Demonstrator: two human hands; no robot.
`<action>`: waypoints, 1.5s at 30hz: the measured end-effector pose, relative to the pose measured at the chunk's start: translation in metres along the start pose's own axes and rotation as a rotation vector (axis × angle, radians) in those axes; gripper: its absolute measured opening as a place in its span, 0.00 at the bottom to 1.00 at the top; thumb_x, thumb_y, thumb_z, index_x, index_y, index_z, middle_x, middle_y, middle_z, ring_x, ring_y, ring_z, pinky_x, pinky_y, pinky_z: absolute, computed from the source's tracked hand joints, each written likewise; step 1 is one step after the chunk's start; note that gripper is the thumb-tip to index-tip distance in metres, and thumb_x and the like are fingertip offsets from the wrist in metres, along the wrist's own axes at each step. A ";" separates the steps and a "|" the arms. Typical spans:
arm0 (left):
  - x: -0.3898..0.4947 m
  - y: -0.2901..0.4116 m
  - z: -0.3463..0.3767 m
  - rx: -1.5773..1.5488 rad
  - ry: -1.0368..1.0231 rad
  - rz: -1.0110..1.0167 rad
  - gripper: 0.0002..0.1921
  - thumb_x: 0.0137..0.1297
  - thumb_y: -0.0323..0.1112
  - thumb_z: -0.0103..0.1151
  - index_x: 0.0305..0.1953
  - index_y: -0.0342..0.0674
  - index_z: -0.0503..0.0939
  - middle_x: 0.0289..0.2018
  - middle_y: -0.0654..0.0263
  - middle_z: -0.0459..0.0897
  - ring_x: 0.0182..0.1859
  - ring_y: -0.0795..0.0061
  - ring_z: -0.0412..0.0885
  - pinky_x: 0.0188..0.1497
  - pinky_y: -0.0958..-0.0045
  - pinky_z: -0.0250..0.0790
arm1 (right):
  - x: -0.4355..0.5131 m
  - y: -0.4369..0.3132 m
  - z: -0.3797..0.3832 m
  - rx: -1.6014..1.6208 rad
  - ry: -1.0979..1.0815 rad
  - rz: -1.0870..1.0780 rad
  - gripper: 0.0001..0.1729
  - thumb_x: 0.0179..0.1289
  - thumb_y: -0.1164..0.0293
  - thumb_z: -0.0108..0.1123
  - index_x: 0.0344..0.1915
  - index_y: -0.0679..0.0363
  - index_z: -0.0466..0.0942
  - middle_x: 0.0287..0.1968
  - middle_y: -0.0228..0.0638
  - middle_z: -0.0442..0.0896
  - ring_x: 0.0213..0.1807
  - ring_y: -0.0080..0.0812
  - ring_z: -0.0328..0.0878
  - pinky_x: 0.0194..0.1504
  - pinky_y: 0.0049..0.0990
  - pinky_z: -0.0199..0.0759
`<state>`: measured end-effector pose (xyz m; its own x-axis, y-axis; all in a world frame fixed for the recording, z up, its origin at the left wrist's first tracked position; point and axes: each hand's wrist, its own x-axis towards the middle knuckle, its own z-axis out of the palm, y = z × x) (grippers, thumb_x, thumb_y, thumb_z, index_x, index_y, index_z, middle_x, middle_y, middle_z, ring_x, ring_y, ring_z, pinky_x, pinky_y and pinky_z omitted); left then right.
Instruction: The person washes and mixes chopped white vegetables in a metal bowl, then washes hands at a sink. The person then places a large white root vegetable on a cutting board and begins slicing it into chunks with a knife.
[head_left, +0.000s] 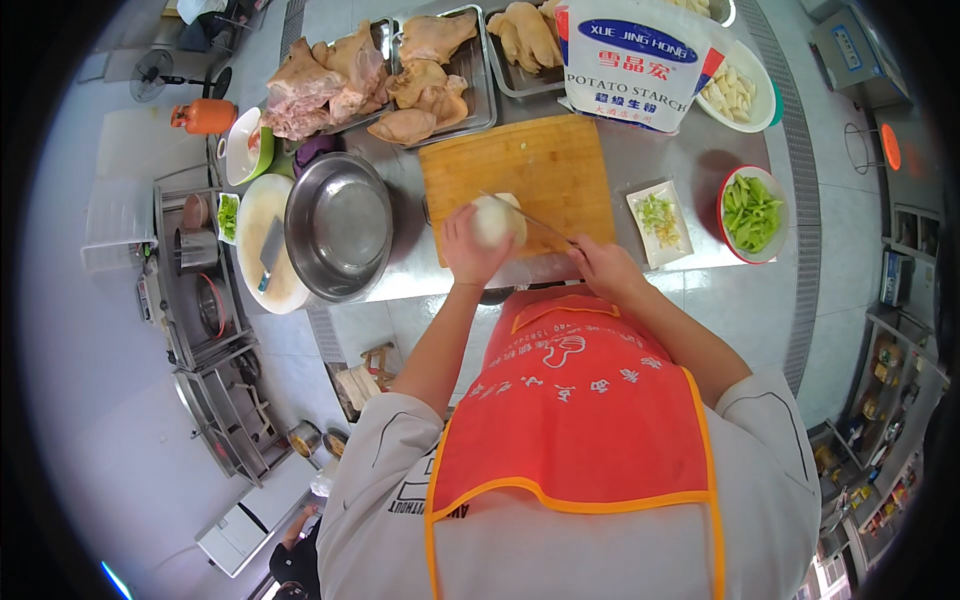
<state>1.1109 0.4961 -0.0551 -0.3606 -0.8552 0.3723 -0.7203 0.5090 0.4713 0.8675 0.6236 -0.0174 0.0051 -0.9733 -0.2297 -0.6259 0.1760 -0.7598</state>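
Observation:
On the wooden cutting board (525, 161) sits a pale, round vegetable (493, 225), its exact kind unclear. My left hand (471, 251) grips it from the left and near side. A knife (541, 223) is held by its handle in my right hand (606, 266). The thin blade slants up and left from that hand, with its far part at the vegetable's upper right side. Whether the edge has gone into the flesh cannot be told. A pale flat part of the vegetable shows just beyond the blade. Small light scraps lie farther up the board.
Left of the board stands a steel basin (337, 225), beside a round white board (289, 289) bearing a cleaver (271, 244). Trays of raw meat (315, 90), a potato starch bag (634, 67) and a bowl of pale pieces (766, 112) stand behind. Chopped-scallion plate (679, 251) and green-slice bowl (752, 214) sit right.

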 end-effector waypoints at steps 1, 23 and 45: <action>0.001 -0.001 0.000 0.001 -0.004 0.017 0.39 0.44 0.48 0.80 0.58 0.39 0.74 0.56 0.53 0.79 0.58 0.49 0.76 0.61 0.54 0.70 | -0.001 -0.002 -0.002 -0.013 0.008 -0.015 0.16 0.79 0.56 0.50 0.50 0.57 0.73 0.33 0.51 0.85 0.34 0.60 0.82 0.35 0.56 0.75; 0.004 -0.004 0.002 -0.022 0.001 -0.003 0.36 0.41 0.44 0.79 0.54 0.42 0.76 0.53 0.56 0.78 0.55 0.49 0.75 0.58 0.52 0.69 | -0.003 -0.002 -0.002 -0.216 0.118 -0.114 0.14 0.78 0.58 0.51 0.39 0.58 0.71 0.26 0.46 0.84 0.26 0.55 0.82 0.27 0.50 0.77; 0.013 -0.005 0.001 -0.055 0.003 -0.038 0.36 0.42 0.45 0.79 0.55 0.41 0.78 0.54 0.57 0.81 0.56 0.51 0.76 0.59 0.55 0.71 | 0.007 -0.017 -0.026 -0.221 0.020 -0.059 0.14 0.78 0.59 0.51 0.40 0.58 0.71 0.27 0.46 0.83 0.27 0.57 0.81 0.28 0.52 0.76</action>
<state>1.1099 0.4826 -0.0534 -0.3317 -0.8736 0.3560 -0.6998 0.4810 0.5281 0.8584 0.6101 0.0097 0.0325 -0.9840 -0.1749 -0.7806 0.0843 -0.6193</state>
